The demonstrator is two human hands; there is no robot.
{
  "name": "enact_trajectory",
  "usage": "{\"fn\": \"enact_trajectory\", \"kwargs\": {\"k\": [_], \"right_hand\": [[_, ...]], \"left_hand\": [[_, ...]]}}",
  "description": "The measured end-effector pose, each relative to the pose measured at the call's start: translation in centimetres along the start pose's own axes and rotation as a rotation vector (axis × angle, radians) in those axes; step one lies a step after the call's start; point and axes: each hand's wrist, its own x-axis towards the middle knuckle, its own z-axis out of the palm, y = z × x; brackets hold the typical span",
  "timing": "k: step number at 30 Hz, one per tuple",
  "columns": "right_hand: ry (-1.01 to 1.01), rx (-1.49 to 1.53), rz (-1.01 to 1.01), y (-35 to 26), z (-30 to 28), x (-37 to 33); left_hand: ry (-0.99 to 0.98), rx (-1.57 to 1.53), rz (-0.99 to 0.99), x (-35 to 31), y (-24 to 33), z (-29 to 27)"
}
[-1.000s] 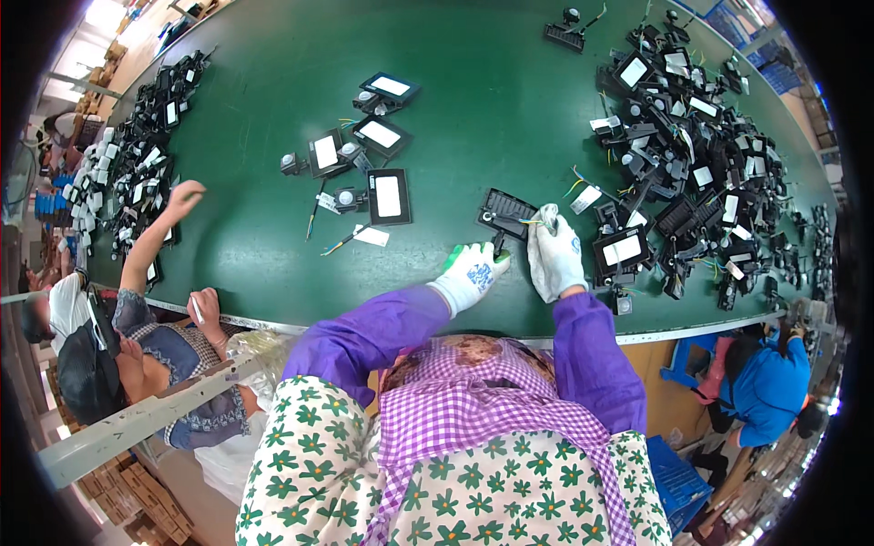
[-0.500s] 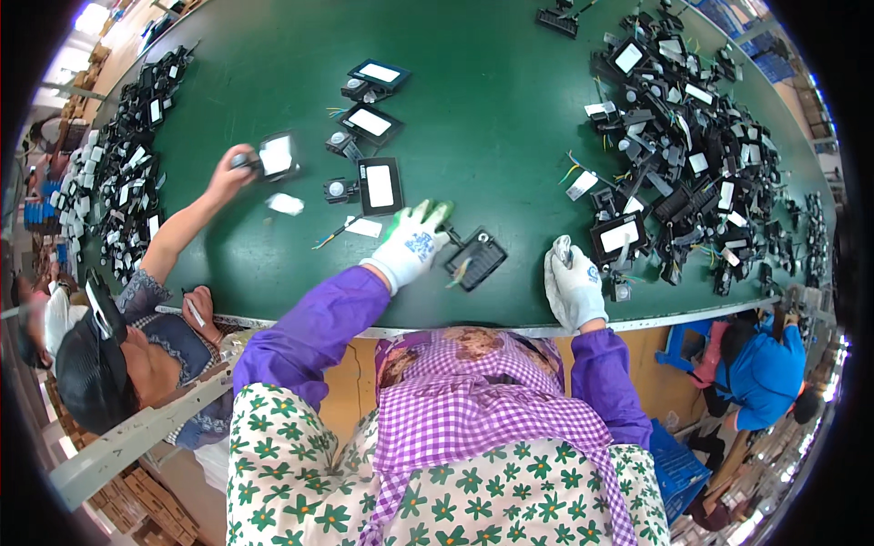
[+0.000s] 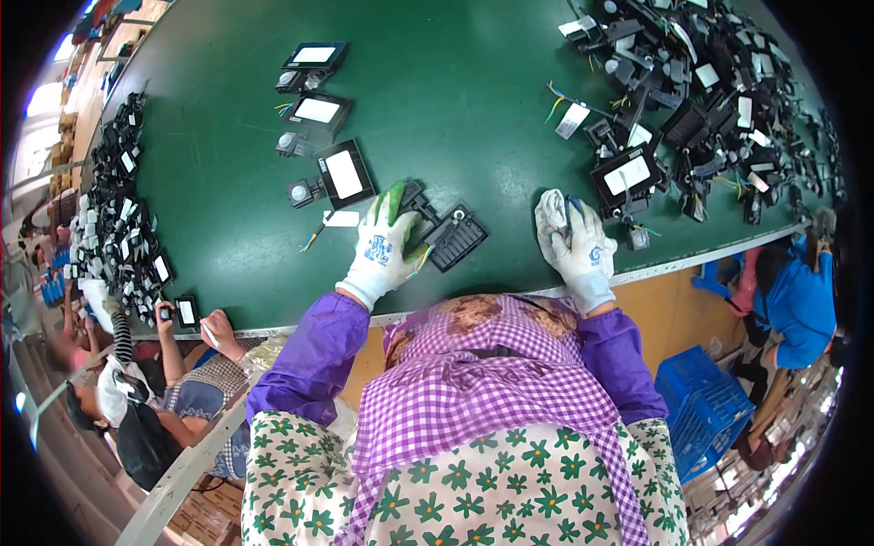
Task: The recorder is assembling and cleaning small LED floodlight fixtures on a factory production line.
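Note:
My left hand (image 3: 382,250), in a white glove with green fingertips, is closed on the sensor end of a small black LED floodlight (image 3: 458,238). That lamp lies back side up on the green table, its ribbed housing and coloured wires showing. My right hand (image 3: 581,247), also gloved, rests on the table with its fingers round a crumpled white cloth (image 3: 550,215). Just beyond my left hand, a floodlight with a white panel (image 3: 346,175) lies face up, its round sensor (image 3: 300,193) to the left and a white tag (image 3: 341,218) below it.
Two more floodlights (image 3: 319,110) lie farther back on the left. A big heap of floodlights (image 3: 692,109) covers the right side, another pile (image 3: 123,218) the left edge. A co-worker's hand (image 3: 218,332) holds a pen-like thing near a lamp (image 3: 187,311). A blue crate (image 3: 701,409) stands right, below the table.
The view has swung, so the table's contents sit differently. My left hand still grips the floodlight; my right keeps the cloth. The co-worker's lamp has come back to the near table edge.

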Motion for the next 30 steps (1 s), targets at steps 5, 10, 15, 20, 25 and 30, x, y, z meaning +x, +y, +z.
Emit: {"fn": "enact_trajectory", "kwargs": {"k": [5,10,15,20,25,30], "right_hand": [[0.041,0.068,-0.090,1.0,0.3,0.0],[0.000,0.023,-0.015,-0.1,-2.0,-0.1],[0.141,0.329,0.025,-3.7,-4.6,-1.0],[-0.295,0.108,0.057,-6.5,0.8,-0.9],[-0.112,0.019,-0.181,-5.7,3.6,-1.4],[0.076,0.076,-0.315,-5.3,5.1,-1.5]], "left_hand": [[-0.037,-0.018,-0.031,0.4,0.5,-0.3],[-0.047,0.046,-0.055,0.2,1.3,-0.8],[0.151,0.001,-0.046,0.8,3.1,0.0],[0.143,0.111,-0.003,0.7,3.3,3.8],[0.154,0.099,-0.004,0.8,2.8,4.7],[0.140,0.094,0.000,0.8,2.7,4.8]]}}
